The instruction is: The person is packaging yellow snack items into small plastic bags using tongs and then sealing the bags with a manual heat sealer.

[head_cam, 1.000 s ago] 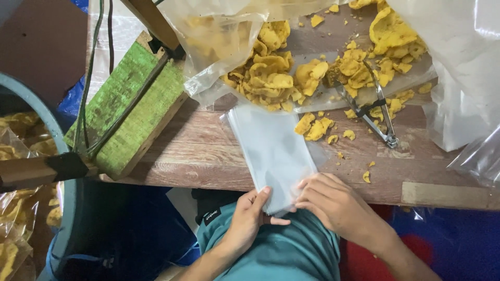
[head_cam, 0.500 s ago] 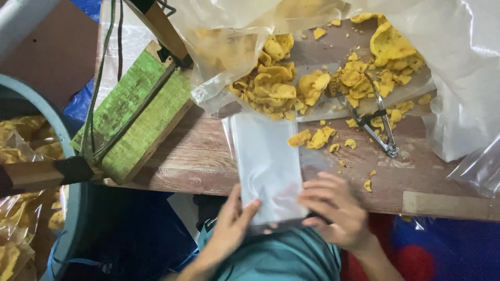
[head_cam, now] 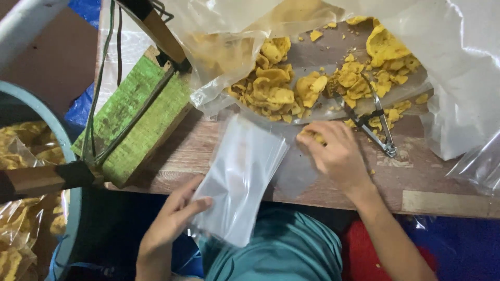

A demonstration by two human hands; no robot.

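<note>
Lower centre of the frame: left hand [head_cam: 169,226] pinching a stack of clear flat plastic bags [head_cam: 240,179] at its lower left edge, thumb on top, stack tilted and hanging over the near edge of the wooden table [head_cam: 442,195]. Just right of centre: right hand [head_cam: 336,151] down on the tabletop, fingers curled over yellow chips [head_cam: 312,136]. Above: heap of yellow chips [head_cam: 271,86] spilling from a large clear bag [head_cam: 224,47]. Beside the right hand: metal tongs [head_cam: 377,125]. Left of centre: green wooden block [head_cam: 138,112].
</note>
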